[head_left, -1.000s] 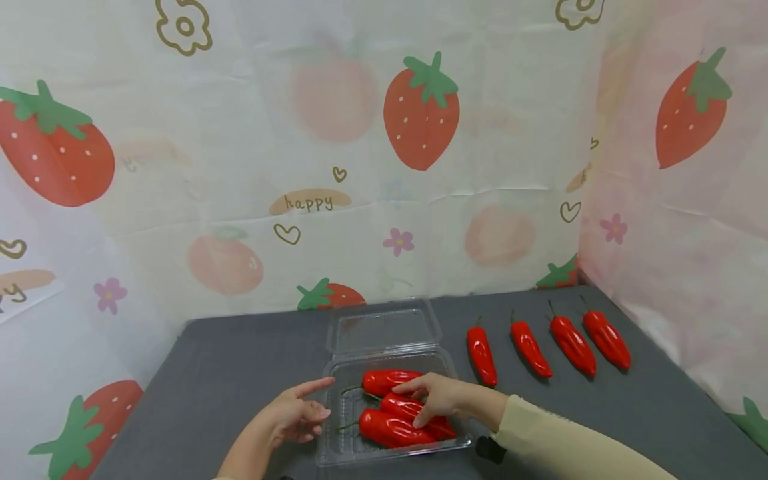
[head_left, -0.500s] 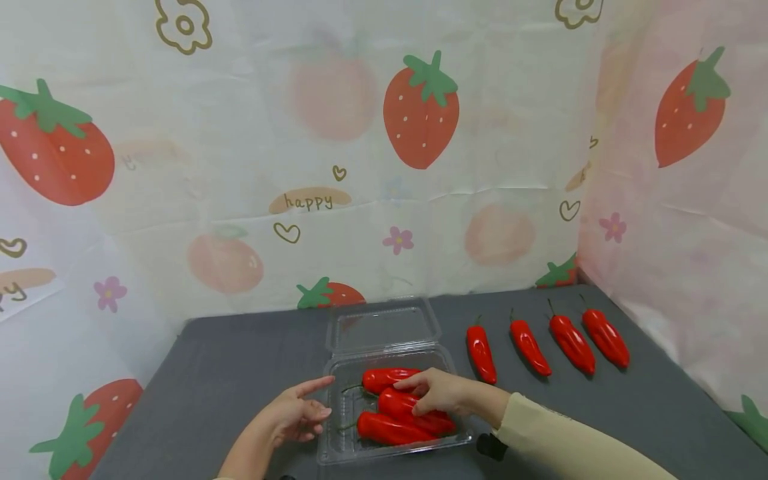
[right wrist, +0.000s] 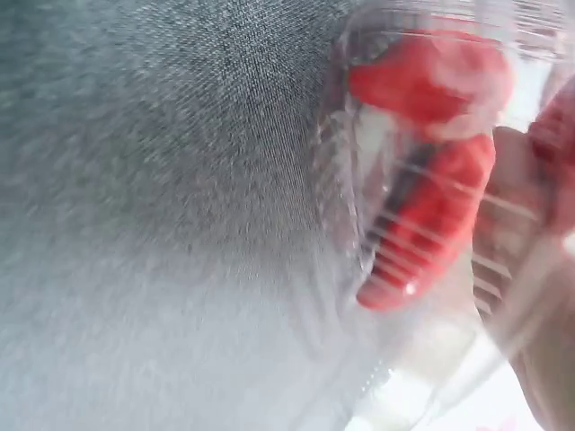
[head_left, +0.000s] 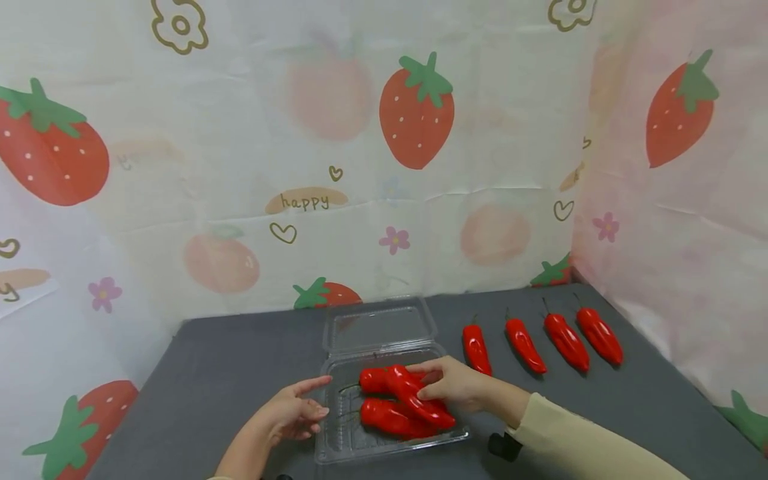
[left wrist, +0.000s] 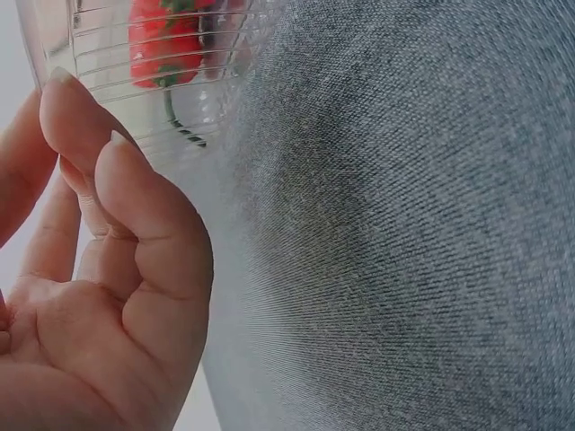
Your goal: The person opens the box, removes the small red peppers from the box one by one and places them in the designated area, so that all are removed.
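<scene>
Head: your right hand (head_left: 453, 385) pinches one pepper (head_left: 408, 390) from above in the box (head_left: 345, 439), probably because other peppers (head_left: 383, 417) crowd it. Your left hand (head_left: 292, 413), loosely spread, grips nothing, left of the box.

Left wrist: same (contact unclear). Right wrist: grip unreadable.

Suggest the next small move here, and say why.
Likely best: the right hand settles its held pepper between the others and lets go. In the head view, that pepper slants across the front pepper and back pepper in the clear container, whose lid stands open.
</scene>
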A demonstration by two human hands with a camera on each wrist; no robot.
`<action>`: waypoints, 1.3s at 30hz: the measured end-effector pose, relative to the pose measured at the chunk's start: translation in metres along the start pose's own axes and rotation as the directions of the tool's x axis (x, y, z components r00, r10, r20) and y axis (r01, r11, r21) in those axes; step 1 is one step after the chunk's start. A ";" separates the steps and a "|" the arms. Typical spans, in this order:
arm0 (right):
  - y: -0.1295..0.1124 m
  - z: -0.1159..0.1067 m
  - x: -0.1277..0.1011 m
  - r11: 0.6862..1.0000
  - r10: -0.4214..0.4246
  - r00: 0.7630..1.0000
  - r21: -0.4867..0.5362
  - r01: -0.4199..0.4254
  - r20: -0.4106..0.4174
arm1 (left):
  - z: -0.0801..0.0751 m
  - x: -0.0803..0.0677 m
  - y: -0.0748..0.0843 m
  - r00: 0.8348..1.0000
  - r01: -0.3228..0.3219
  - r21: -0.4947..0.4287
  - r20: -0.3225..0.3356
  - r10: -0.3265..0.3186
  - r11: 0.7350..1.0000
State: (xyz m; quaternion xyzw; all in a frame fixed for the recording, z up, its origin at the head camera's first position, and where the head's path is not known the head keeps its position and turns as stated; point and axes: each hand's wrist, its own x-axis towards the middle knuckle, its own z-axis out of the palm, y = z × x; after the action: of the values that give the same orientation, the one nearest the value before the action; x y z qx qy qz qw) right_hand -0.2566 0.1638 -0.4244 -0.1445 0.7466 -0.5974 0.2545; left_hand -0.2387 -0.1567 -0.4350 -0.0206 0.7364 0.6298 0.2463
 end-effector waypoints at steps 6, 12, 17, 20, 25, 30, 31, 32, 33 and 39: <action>-0.002 -0.015 -0.018 1.000 0.006 0.999 0.030 -0.005 -0.036 | 0.000 0.000 -0.001 1.000 -0.007 0.008 0.004 0.006 1.000; -0.005 -0.025 -0.033 0.999 0.023 0.996 0.030 -0.021 -0.085 | 0.001 0.001 0.000 1.000 0.005 0.014 -0.001 -0.005 1.000; -0.008 -0.032 -0.040 0.998 0.038 0.995 0.045 -0.034 -0.092 | 0.001 0.001 0.000 1.000 0.015 0.011 -0.011 -0.015 1.000; -0.007 -0.036 -0.044 0.999 0.034 0.996 0.043 -0.030 -0.088 | 0.000 0.002 -0.001 1.000 0.009 0.004 -0.003 -0.009 1.000; -0.003 -0.042 -0.050 0.999 0.034 0.993 0.016 -0.032 -0.111 | 0.000 0.001 -0.002 1.000 0.000 -0.002 0.006 0.000 1.000; 0.000 -0.046 -0.055 1.000 0.015 0.992 0.009 -0.014 -0.123 | 0.000 0.000 -0.001 1.000 0.007 -0.006 0.000 -0.007 1.000; 0.001 -0.046 -0.056 1.000 0.012 0.992 0.014 -0.011 -0.122 | 0.000 0.000 -0.001 1.000 0.008 -0.005 0.000 -0.008 1.000; 0.001 -0.047 -0.056 1.000 0.011 0.993 0.016 -0.009 -0.122 | 0.000 0.000 -0.001 1.000 0.010 -0.005 0.000 -0.010 1.000; 0.002 -0.048 -0.057 1.000 0.009 0.993 0.022 -0.006 -0.118 | 0.000 0.000 -0.001 1.000 0.012 -0.005 -0.001 -0.012 1.000; 0.004 -0.054 -0.061 0.999 0.035 0.990 0.040 -0.030 -0.135 | 0.000 0.003 -0.001 1.000 0.022 -0.003 -0.007 -0.022 1.000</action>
State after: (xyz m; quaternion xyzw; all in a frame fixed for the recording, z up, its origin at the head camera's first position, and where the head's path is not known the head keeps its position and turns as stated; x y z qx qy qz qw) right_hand -0.2353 0.2409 -0.4069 -0.0865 0.7530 -0.6157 0.2157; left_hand -0.2407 -0.1567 -0.4372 -0.0313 0.7360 0.6282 0.2502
